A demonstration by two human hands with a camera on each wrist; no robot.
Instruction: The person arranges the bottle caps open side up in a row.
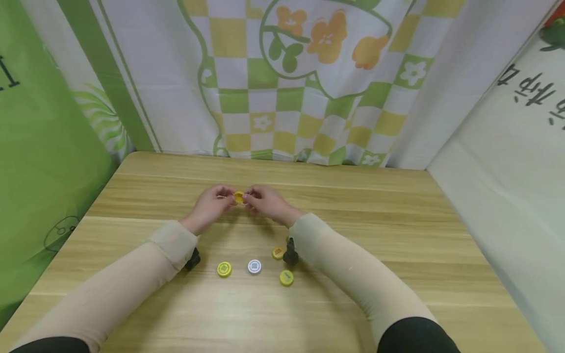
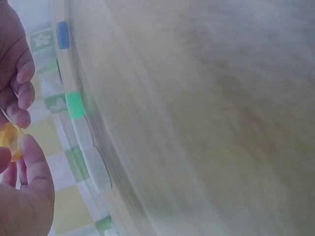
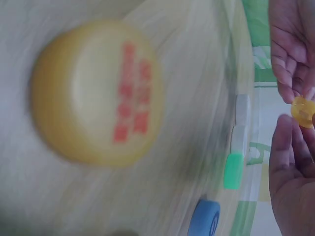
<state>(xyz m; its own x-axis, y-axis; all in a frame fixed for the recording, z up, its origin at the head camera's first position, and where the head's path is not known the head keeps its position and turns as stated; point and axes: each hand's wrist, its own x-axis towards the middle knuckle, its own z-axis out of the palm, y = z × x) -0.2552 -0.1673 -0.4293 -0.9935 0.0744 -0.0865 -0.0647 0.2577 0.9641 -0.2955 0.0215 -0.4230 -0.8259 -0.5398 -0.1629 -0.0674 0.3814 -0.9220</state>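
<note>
A small yellow bottle cap [image 1: 239, 197] is held up between both hands over the far part of the table. My left hand [image 1: 213, 203] pinches its left side with thumb and fingers. From the right, my right hand [image 1: 269, 202] grips the opposite edge, its thumb overlapping the cap. The left wrist view shows the yellow cap [image 2: 11, 140] hollow side partly visible, with the left hand [image 2: 27, 196] below and the right hand [image 2: 15, 69] above. In the right wrist view the cap [image 3: 302, 111] sits at the right border, between the fingers of both hands.
On the wooden table [image 1: 375, 206], a yellow-green cap [image 1: 224, 269], a white cap [image 1: 254, 266], a printed yellow cap [image 1: 278, 253] and another yellow cap [image 1: 286, 278] lie nearer the body. Wrist views show blue [image 3: 204, 218], green [image 3: 234, 171] and white caps [image 3: 239, 140]. A curtain [image 1: 309, 108] hangs behind.
</note>
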